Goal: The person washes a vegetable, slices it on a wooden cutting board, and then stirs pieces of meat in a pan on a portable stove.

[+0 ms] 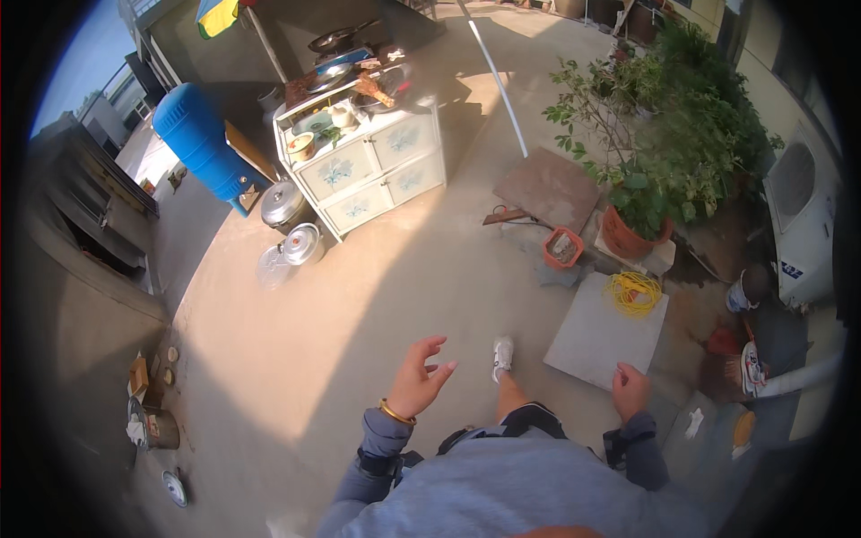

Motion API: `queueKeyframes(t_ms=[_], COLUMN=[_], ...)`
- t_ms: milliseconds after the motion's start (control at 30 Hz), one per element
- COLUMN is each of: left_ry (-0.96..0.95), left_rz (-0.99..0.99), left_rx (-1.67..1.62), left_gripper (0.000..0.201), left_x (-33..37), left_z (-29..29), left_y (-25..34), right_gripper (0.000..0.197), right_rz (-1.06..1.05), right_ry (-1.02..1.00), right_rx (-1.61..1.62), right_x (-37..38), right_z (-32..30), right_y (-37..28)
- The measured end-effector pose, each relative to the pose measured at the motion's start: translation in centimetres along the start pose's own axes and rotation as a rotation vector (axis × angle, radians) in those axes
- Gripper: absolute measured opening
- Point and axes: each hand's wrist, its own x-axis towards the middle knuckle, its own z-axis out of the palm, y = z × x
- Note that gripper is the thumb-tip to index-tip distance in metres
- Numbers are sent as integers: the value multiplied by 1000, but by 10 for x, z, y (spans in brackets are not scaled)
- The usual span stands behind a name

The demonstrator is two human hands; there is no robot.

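We look down on a sunlit concrete floor [377,296], and both our hands hang free above it, well apart from each other. Our left hand [419,377] is raised with its fingers spread and loosely curled, clamped on nothing; a gold bangle [395,413] circles the wrist. Our right hand [630,390] hovers with its fingers curled in over the near edge of a pale grey slab [592,345] lying on the floor; we cannot tell whether it touches the slab, and it holds nothing we can see. On the slab's far corner sits a coil of yellow cord [634,292]. Between our hands, one white shoe [502,355] steps forward on the floor. Beyond the slab stands an orange planter [562,248], and beside it a leafy potted shrub [659,170]. Toward the far left of the floor stands a white cabinet [372,166] with kitchenware on top, metal pots [291,224] at its foot, and a blue barrel [199,139] beside it.
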Motion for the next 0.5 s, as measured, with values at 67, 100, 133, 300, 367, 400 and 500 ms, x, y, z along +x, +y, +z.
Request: queueKeyframes(t_ms=[67, 100, 133, 300, 367, 400, 500], left_ry=[-51, -39, -24, 89, 191, 235, 355], left_rz=[59, 85, 111, -106, -124, -158, -265], left_rx=[53, 107, 161, -15, -48, -62, -197], left_gripper=[45, 47, 49, 50, 50, 49, 44], left_x=[59, 95, 128, 242, 282, 297, 347], left_z=[10, 8, 5, -31, -52, -65, -103], left_y=[10, 17, 22, 8, 16, 18, 8], right_gripper=[17, 18, 18, 17, 17, 17, 17], right_rz=[8, 18, 18, -179, -317, -324, -430], right_ry=[-11, -10, -9, -72, -56, -71, -69], right_rx=[-2, 4, 12, 98, 130, 125, 333], right_x=[53, 86, 120, 287, 353, 383, 472], right_z=[13, 24, 35, 82, 108, 118, 159], right_y=[-8, -18, -25, -96, -120, -136, -196])
